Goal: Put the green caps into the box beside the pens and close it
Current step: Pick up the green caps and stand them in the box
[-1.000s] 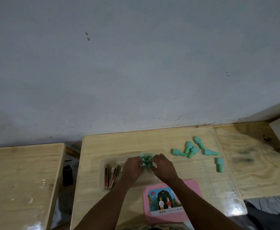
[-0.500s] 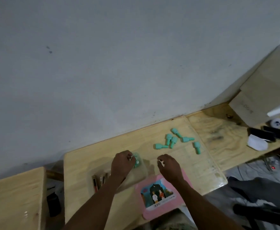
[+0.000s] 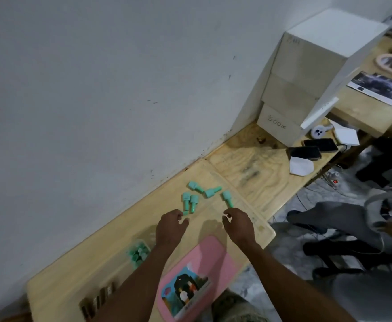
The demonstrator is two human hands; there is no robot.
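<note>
Both hands empty, fingers loosely curled. Left hand (image 3: 170,226) fingertips touch the nearest of five loose caps (image 3: 193,202); right hand (image 3: 238,223) fingertips just short of another cap (image 3: 227,198). Box (image 3: 138,251) behind left wrist, holding caps, beside the pens (image 3: 97,300).

Makeshift workroom: plywood benches (image 3: 255,173), stacked boxes (image 3: 306,73).

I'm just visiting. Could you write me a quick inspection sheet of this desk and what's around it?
Surface: wooden table, stained at the far end.
Job's things: five loose green caps; more caps in the clear box beside the pens; pink lid off.
Clutter: white boxes, two phones, folded paper.
Hands: left hand and right hand empty, reaching for caps.
Cables: wires and a power strip on the floor.
Surroundings: grey wall.
</note>
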